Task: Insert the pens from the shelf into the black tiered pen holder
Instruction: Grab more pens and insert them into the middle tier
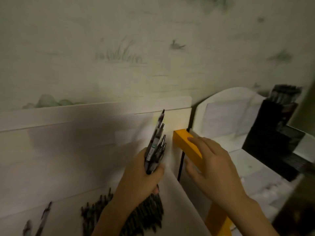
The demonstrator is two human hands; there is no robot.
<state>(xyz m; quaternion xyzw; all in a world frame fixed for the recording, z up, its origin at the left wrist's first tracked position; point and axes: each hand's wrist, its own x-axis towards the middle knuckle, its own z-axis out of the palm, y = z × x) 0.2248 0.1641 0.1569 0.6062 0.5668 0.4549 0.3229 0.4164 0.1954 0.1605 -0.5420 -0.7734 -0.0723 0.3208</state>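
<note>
Dim white shelf (71, 150). Left hand (141, 174) grips pen bundle (156, 143) upright; black tiered pen holder (272, 137) far right, nearer right hand (211, 160), which is loosely spread on yellow bar (187, 145).

The pens (156, 147) gripped in the left hand (141, 176) looked like smooth plastic, dark with clear, faintly glossy barrels. The shelf (71, 159) was a matt white painted board, smooth. The yellow block (187, 145) under the right hand (213, 166) had a flat, matt finish. The black tiered pen holder (272, 142) looked like matt plastic. The wall (119, 48) bore matt printed wallpaper.
</note>
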